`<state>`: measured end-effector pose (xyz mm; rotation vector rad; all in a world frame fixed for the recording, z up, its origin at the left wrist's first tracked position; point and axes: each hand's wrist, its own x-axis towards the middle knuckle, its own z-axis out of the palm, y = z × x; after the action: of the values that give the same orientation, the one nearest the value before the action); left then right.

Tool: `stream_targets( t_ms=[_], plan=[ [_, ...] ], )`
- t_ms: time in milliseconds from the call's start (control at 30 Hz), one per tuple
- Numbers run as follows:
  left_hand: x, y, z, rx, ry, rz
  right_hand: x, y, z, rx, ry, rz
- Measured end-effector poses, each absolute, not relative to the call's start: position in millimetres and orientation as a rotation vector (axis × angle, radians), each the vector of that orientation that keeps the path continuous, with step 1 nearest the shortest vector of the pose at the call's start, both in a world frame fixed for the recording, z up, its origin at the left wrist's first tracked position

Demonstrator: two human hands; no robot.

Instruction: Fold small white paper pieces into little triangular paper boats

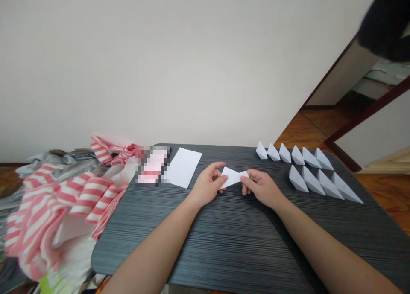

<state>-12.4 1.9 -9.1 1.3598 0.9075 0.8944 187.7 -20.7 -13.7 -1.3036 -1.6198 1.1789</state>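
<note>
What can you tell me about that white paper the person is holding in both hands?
The white paper looks like plain, thin paper, folded into a flat, narrow shape with angled ends. It is slightly tilted, pinched at either end by the fingers of the left hand and the right hand. It is held over the dark grained table, apparently clear of the surface, though the view cannot settle that for certain.

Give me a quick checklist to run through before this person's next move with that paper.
Left hand and right hand both gripping the paper: ok.
Crease in the paper sharp: cannot tell.
Folded shapes in two rows, apart from the hands: ok.
Spare sheet lying flat on the table: ok.
Pink-striped pile apart from the hands: ok.
</note>
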Motion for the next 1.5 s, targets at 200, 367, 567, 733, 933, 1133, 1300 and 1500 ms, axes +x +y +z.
stream_targets(
  t_ms=[200, 367, 567, 733, 933, 1133, 1300, 1500],
  plan=[
    [-14.9, 1.4, -7.7, 1.451, 0.916, 0.826, 185.1, -22.9, -14.4, -1.218, -1.589, 1.262],
    [-13.6, 0.6, -9.5, 1.590, 0.965, 0.795, 184.0, -24.3, -15.7, -1.181, -1.656, 1.265],
    [-10.7, -3.6, -6.8, 1.653, 0.948, 0.773, 183.8, -24.3, -15.8, -1.186, -1.701, 1.205],
    [-11.2, -6.0, -3.2, 1.760, 0.968, 0.735, 182.9, -24.7, -11.6, -1.211, -1.778, 1.129],
    [-9.6, -6.9, -2.3, 1.787, 0.992, 0.707, 182.0, -25.0, -12.9, -1.201, -1.787, 1.135],
    [-9.3, -7.8, -2.1, 1.789, 0.984, 0.706, 180.3, -25.8, -10.7, -1.205, -1.820, 1.116],
    [-9.5, -7.2, -2.9, 1.765, 0.985, 0.714, 179.6, -26.1, -6.4, -1.183, -1.837, 1.120],
    [-8.0, -7.6, -4.4, 1.751, 1.011, 0.754, 177.2, -28.2, -4.1, -1.220, -1.879, 1.053]
  ],
)
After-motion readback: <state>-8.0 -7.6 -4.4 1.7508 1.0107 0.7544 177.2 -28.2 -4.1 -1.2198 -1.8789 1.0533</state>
